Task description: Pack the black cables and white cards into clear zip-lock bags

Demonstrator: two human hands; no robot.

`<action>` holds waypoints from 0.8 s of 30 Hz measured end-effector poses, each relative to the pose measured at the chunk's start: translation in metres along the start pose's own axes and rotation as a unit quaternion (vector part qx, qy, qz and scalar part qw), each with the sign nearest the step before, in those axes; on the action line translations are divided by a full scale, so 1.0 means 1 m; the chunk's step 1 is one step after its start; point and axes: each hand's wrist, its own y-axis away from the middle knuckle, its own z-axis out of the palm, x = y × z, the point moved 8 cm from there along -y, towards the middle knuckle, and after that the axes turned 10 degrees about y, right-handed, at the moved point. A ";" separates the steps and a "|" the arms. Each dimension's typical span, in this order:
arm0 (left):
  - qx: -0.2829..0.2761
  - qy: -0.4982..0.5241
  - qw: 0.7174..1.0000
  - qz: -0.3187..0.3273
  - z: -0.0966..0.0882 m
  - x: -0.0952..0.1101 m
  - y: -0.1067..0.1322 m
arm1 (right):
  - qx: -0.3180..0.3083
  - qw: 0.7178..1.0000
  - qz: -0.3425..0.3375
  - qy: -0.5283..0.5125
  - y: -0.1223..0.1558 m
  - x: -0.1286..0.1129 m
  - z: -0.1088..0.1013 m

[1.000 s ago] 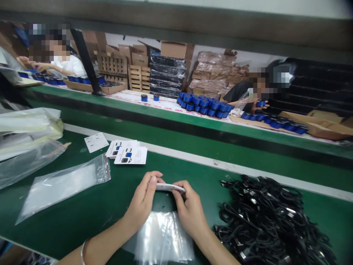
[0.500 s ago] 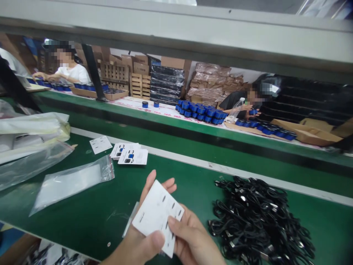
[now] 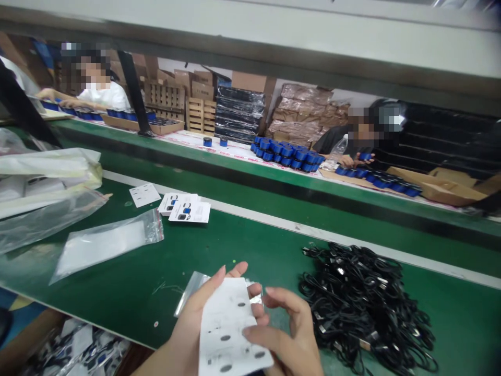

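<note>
A white printed card [image 3: 219,321] with small dark oval pictures is held low in front of me. My left hand [image 3: 186,331] is closed around its left side, with some fingertips showing behind the far edge. On the card's right part lies the thumb of my right hand [image 3: 295,326]; the index finger is bent and raised off it, and the lower fingers are partly hidden. Under my hands is a clear plastic bag [image 3: 191,292], mostly covered. Beyond them lie printed cards [image 3: 191,210] with pictures of a blue device and a single white card [image 3: 144,194].
Right of my hands is a heap of black cables [image 3: 368,308]. A zip bag [image 3: 105,243] and large plastic packs [image 3: 47,172] lie left. An open box [image 3: 78,350] sits below the edge. Behind, blue round items [image 3: 287,154] line a shelf; two people work there.
The card has turned and come lower and nearer, and different printing shows on it. My right index finger has lifted away, while its thumb stays on the card.
</note>
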 end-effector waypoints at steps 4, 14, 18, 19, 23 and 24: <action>-0.092 -0.157 0.979 0.091 0.001 0.009 0.010 | 0.001 1.000 -0.011 -0.030 -0.003 -0.002 0.009; -0.046 -0.342 0.938 -0.031 -0.035 -0.003 -0.017 | -0.111 0.990 0.067 -0.048 0.006 0.009 0.040; -0.104 -0.374 0.922 -0.003 -0.016 0.000 -0.001 | -0.105 0.989 0.079 -0.069 0.008 0.008 0.042; -0.122 -0.382 0.916 0.007 -0.010 0.001 0.006 | -0.101 0.989 0.082 -0.073 0.009 0.008 0.042; -0.160 -0.432 0.887 0.033 0.002 0.000 0.029 | -0.095 0.986 0.105 -0.085 0.015 0.012 0.044; -0.155 -0.445 0.882 0.033 0.002 0.000 0.032 | -0.097 0.985 0.112 -0.089 0.016 0.012 0.045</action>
